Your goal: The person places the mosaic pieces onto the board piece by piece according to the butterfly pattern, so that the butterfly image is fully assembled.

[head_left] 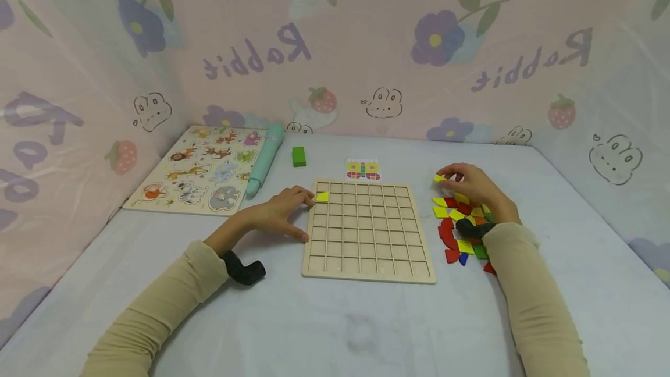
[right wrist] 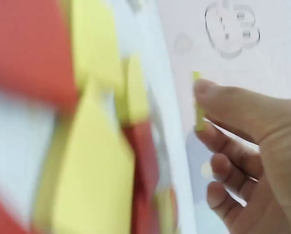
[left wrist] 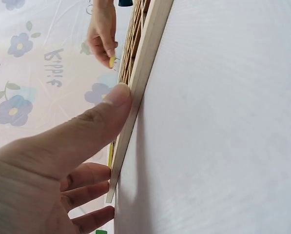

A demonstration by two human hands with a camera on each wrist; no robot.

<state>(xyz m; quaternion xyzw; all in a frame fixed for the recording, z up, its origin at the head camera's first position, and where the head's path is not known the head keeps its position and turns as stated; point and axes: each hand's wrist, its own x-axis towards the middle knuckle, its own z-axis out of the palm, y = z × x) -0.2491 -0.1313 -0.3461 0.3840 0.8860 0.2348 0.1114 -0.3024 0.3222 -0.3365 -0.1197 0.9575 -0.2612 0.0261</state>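
Observation:
A square wooden grid board lies flat, with one yellow quarter-round piece in a cell of its top left corner. My left hand rests beside the board; in the left wrist view its thumb and fingertips touch the board's side edge. Over the far end of a heap of coloured pieces, my right hand pinches a small yellow piece between thumb and finger. The piece appears edge-on in the right wrist view, so its outline is hard to tell there.
A picture card with a butterfly-like pattern lies behind the board. At the back left are an animal puzzle board, a mint-green wand-like object and a green block. Printed cloth walls enclose the table.

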